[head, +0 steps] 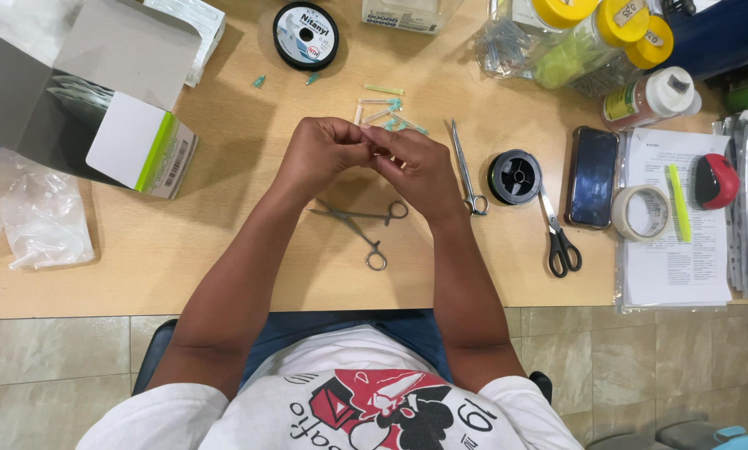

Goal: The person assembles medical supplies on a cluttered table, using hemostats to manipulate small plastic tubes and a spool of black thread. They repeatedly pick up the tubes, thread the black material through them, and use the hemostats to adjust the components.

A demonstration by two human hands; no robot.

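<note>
Wooden and pale, the tabletop (224,250) under us is crowded with small tools, and we sit close to its near edge with tiled floor showing below. Our left hand (320,154) and right hand (420,167) meet knuckle to knuckle above the middle of it, both curled tight, fingertips pinched together on something small and light-coloured; what it is exactly we cannot tell, since the fingers cover nearly all of it. Just beyond our hands lies a loose scatter of teal-hubbed needles and caps (386,112), apart from one another, which we judge to be pieces not yet handled or already set aside; nothing shows which. Beneath our wrists a pair of forceps (361,225) lies flat and untouched, a second, longer pair (465,171) lies just beside our right hand, and black-handled scissors (557,233) rest near a black spool (515,177). Another spool of line (305,35) sits at the far edge, an open cardboard box (99,108) stands to the left, and a phone (593,177) and roll of tape (642,212) lie to the right. As we see it, the work sits midway: one piece in hand, several waiting.
</note>
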